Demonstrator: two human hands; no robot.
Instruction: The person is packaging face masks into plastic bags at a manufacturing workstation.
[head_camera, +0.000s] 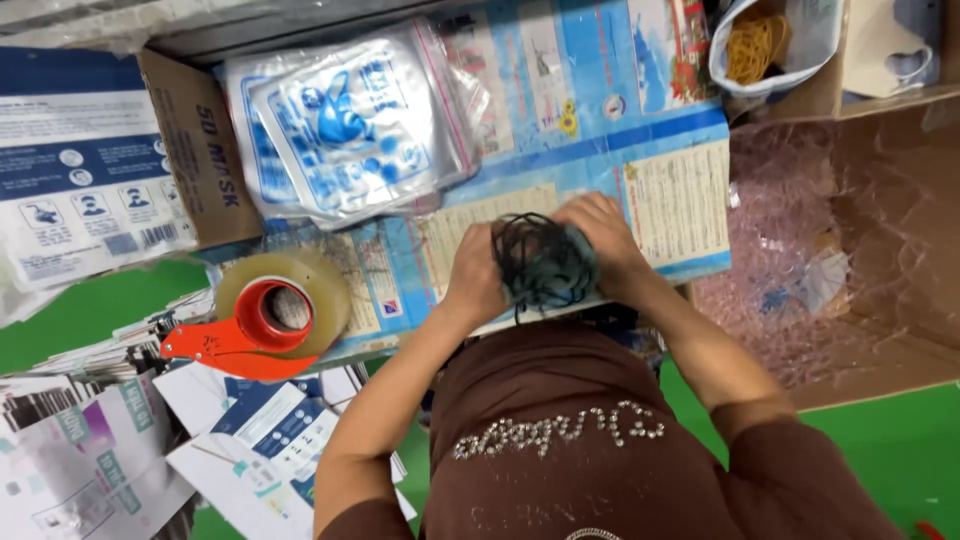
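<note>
Beyond my fingers lies the big blue printed sheet (640, 170) that covers the tabletop, and to the right of them a large open cardboard box (880, 250) lined with crinkled pinkish plastic. Up and to the left of my fingers sits a stack of clear zip bags with blue print (350, 125), and further left a carton with blue and white labels (90, 170). Down and left of my left hand (475, 280) rests a roll of clear tape in an orange dispenser (270, 320), with flattened printed cartons (150, 440) heaped below it. Far up and right of my right hand (600, 235) a small bag of tan rubber bands (757, 45) stands open.

Between my two hands is a bundle of dark elastic loops (543, 262), held just above the sheet's near edge. Both sets of fingers are closed on it, left from the side, right over the top. I judge I am gathering or squeezing the bundle into shape; the next move calls for keeping the stray loops tucked in so none slip free.
</note>
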